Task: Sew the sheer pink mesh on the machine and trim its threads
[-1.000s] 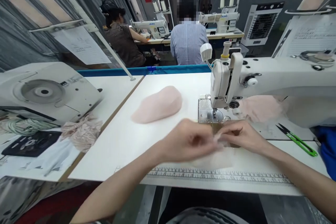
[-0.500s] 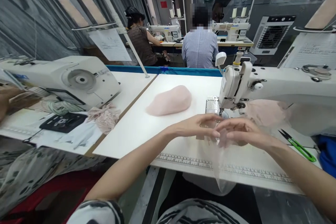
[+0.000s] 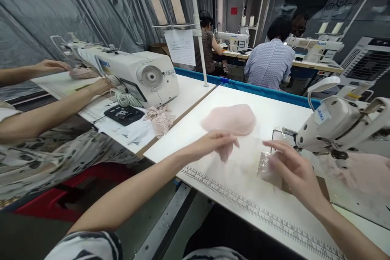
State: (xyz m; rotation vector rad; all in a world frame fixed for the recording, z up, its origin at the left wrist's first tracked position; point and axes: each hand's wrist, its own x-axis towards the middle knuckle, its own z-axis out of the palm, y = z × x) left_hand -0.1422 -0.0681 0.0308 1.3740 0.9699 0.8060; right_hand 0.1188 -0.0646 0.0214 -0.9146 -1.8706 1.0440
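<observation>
Pink fabric (image 3: pixel 231 118) just beyond my nearer left hand (image 3: pixel 222 144) | long axis left-right | right hand (image 3: pixel 294 167) fingers spread, left's grip I can't tell

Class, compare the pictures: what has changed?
The view swung left. The left hand has moved left, away from the right hand, toward the pink fabric. Blur hides whether either let go of the sheer fabric. The pink fabric stayed on the table.

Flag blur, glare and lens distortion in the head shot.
Head view: left hand and right hand smeared, likely motion; head view: glints on the plate by the needle; head view: near machine tilts, probably wide-angle distortion.
</observation>
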